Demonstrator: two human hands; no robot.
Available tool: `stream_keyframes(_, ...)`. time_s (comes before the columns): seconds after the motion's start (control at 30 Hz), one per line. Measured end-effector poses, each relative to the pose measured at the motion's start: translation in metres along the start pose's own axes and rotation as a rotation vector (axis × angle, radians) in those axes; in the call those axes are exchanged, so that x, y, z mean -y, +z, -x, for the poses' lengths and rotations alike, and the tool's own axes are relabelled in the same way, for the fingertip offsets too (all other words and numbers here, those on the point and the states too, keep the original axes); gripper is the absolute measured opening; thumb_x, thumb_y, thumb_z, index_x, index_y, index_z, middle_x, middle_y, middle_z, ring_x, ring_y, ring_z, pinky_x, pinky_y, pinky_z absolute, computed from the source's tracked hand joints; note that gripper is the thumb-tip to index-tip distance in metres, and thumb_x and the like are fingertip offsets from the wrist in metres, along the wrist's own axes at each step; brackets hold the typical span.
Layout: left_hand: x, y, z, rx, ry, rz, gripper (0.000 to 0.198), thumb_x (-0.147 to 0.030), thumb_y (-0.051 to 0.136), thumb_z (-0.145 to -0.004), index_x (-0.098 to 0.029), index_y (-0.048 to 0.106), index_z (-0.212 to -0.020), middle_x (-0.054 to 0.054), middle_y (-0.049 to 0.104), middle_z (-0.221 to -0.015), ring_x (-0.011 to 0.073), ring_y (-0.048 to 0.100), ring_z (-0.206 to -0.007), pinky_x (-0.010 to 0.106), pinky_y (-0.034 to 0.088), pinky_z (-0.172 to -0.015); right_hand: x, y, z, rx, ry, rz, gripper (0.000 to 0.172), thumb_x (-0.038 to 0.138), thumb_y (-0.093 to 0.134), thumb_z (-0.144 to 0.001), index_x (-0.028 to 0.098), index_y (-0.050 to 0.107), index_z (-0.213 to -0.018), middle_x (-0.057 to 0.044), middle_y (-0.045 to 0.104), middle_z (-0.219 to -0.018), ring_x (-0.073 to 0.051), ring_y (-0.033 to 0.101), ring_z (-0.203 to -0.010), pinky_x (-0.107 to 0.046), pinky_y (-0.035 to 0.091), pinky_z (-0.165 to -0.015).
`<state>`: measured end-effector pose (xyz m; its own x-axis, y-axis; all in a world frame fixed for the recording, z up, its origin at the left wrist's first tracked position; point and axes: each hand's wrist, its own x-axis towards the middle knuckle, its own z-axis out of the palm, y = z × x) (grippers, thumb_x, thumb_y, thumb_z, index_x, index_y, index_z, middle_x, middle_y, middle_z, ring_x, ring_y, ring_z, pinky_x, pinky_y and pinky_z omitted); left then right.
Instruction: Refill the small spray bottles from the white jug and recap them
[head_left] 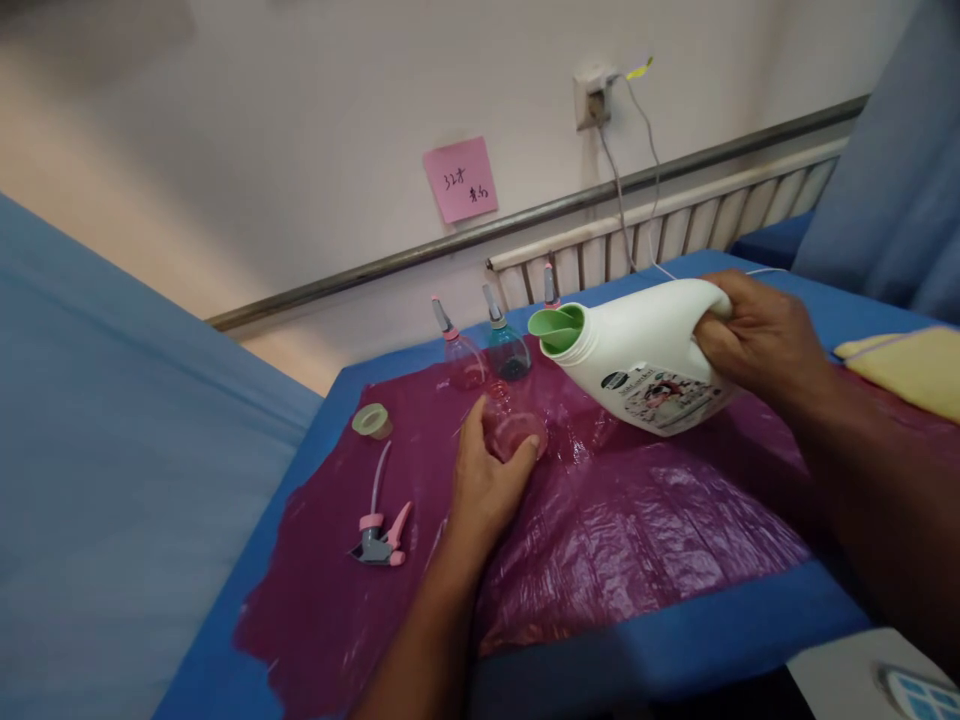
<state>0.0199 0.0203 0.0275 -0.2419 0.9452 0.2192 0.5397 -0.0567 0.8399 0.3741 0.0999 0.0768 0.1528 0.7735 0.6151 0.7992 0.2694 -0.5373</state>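
My left hand (487,475) is closed around a clear, pinkish spray bottle body (511,425) that has no trigger head on it. My right hand (761,325) grips the handle of a white detergent jug (645,345) with a printed label. The jug is tilted, its green pouring spout (556,328) facing left, above and to the right of the clear bottle. No stream of liquid can be made out. Left of my left hand lie a pink and grey spray trigger head (381,540) with its tube and a pale green cap (371,421).
Behind stand a pink spray bottle (463,360), a teal spray bottle (510,352) and a third one's trigger head (551,287). A purple plastic sheet (637,530) covers the blue surface (360,375). Yellow cloth (907,370) lies right; a blue curtain (135,460) hangs left.
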Motion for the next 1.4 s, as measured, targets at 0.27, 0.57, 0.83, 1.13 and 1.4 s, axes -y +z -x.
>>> stream_keyframes(0.27, -0.013, -0.004, 0.007, 0.023, -0.062, -0.012, 0.095, -0.037, 0.09, -0.083, -0.02, 0.049, -0.168, 0.02, 0.059, -0.168, 0.039, 0.059, -0.154, 0.059, 0.044, -0.132, 0.02, 0.006, -0.009, 0.089, -0.105, 0.157, 0.028, 0.034, 0.061, -0.096, 0.025, 0.083, -0.11, -0.009, 0.086, -0.105, -0.028, 0.074, -0.093, -0.036, 0.041, -0.073)
stream_keyframes(0.57, -0.023, -0.018, 0.016, 0.012, -0.065, 0.051, 0.094, -0.036, 0.094, -0.079, -0.02, 0.054, -0.163, 0.021, 0.061, -0.165, 0.0425, 0.06, -0.153, 0.061, 0.044, -0.131, 0.031, 0.008, -0.018, 0.232, 0.001, 0.378, 0.031, 0.043, 0.061, -0.102, 0.025, 0.083, -0.114, -0.015, 0.087, -0.111, -0.035, 0.077, -0.093, -0.039, 0.039, -0.069)
stream_keyframes(0.83, -0.01, -0.041, 0.013, -0.019, -0.047, 0.041, 0.094, -0.034, 0.092, -0.078, -0.022, 0.054, -0.163, 0.019, 0.064, -0.161, 0.0389, 0.062, -0.151, 0.056, 0.044, -0.13, 0.037, 0.007, -0.02, 0.292, -0.02, 0.453, 0.037, 0.043, 0.055, -0.105, 0.024, 0.083, -0.121, -0.016, 0.086, -0.114, -0.035, 0.078, -0.097, -0.041, 0.047, -0.073)
stream_keyframes(1.13, -0.035, -0.089, 0.006, 0.004, 0.083, -0.128, 0.087, -0.037, 0.086, -0.085, -0.025, 0.054, -0.164, 0.016, 0.065, -0.157, 0.0366, 0.063, -0.148, 0.054, 0.046, -0.129, 0.046, 0.009, -0.016, 0.265, -0.091, 0.482, 0.033, 0.043, 0.056, -0.102, 0.023, 0.08, -0.111, -0.019, 0.085, -0.102, -0.033, 0.074, -0.084, -0.041, 0.036, -0.067)
stream_keyframes(1.4, -0.04, -0.116, -0.01, 0.062, 0.307, -0.407, 0.086, -0.038, 0.079, -0.088, -0.025, 0.049, -0.168, 0.017, 0.059, -0.163, 0.0384, 0.058, -0.153, 0.058, 0.048, -0.129, 0.062, 0.01, -0.015, 0.285, -0.137, 0.468, 0.034, 0.043, 0.057, -0.099, 0.022, 0.082, -0.109, -0.021, 0.085, -0.102, -0.033, 0.071, -0.081, -0.041, 0.035, -0.067)
